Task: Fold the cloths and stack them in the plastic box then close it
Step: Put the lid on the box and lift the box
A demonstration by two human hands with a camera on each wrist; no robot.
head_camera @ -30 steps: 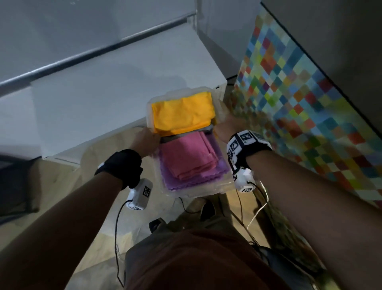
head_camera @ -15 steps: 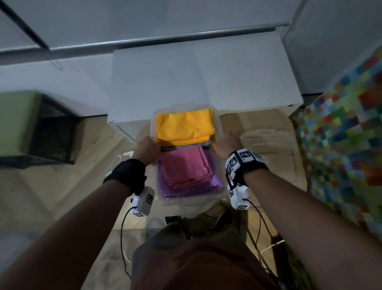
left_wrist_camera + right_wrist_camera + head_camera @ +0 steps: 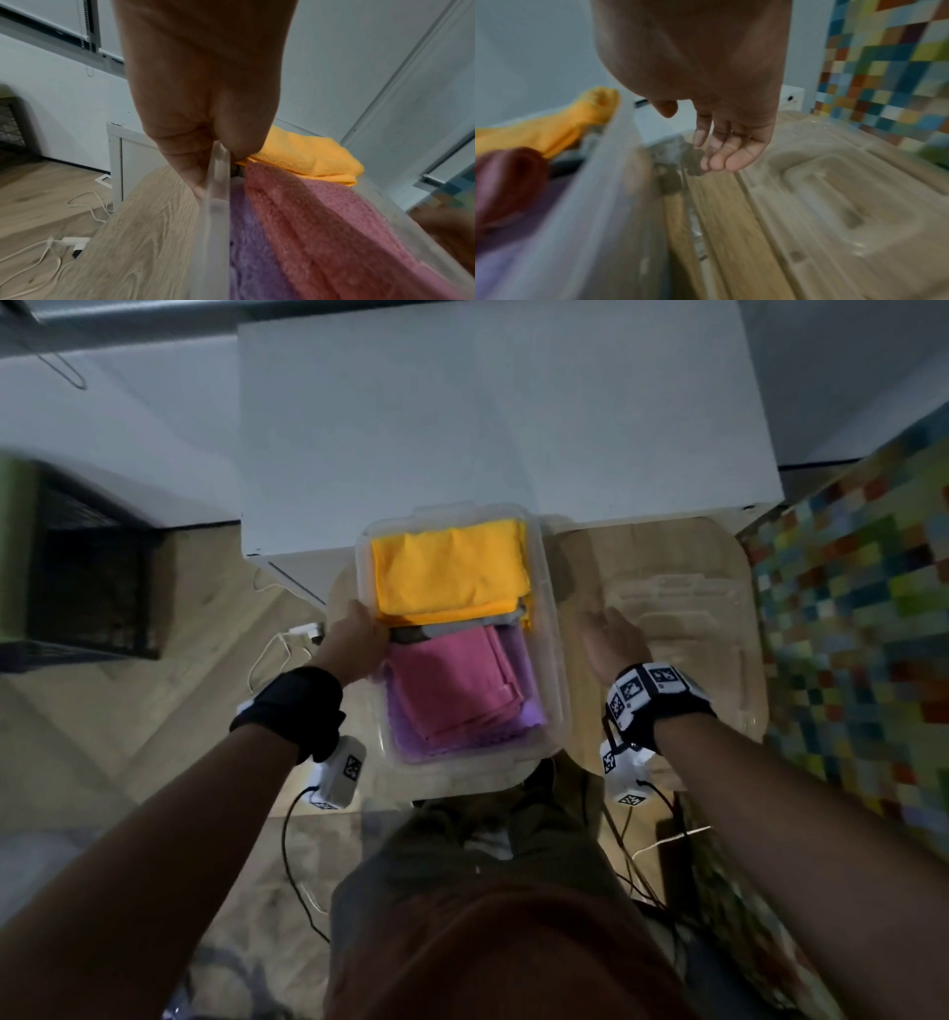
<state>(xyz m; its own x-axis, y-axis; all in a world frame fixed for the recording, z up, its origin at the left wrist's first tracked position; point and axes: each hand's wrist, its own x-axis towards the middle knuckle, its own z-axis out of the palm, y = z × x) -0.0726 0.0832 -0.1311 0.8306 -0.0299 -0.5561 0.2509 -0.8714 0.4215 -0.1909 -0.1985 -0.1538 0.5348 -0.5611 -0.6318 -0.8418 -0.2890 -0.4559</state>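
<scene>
Table (image 3: 303,711) — pale wood, white cabinet (image 3: 488,418) behind

A clear plastic box (image 3: 557,660) holds an orange cloth (image 3: 452,567), a pink cloth (image 3: 452,683) and a purple cloth (image 3: 529,670), on a pale wood-grain table (image 3: 580,567) beside a multicoloured checkered wall (image 3: 862,618).

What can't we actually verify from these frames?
- Grey cloth: head view shows only a strip; the yellow cloth and pink cloth cover the rest.
- Left hand fingertips: hidden behind the box wall in the head view.
- Clear lid latches: right wrist view is motion-blurred.
- Purple cloth fold: mostly under the pink.
</scene>
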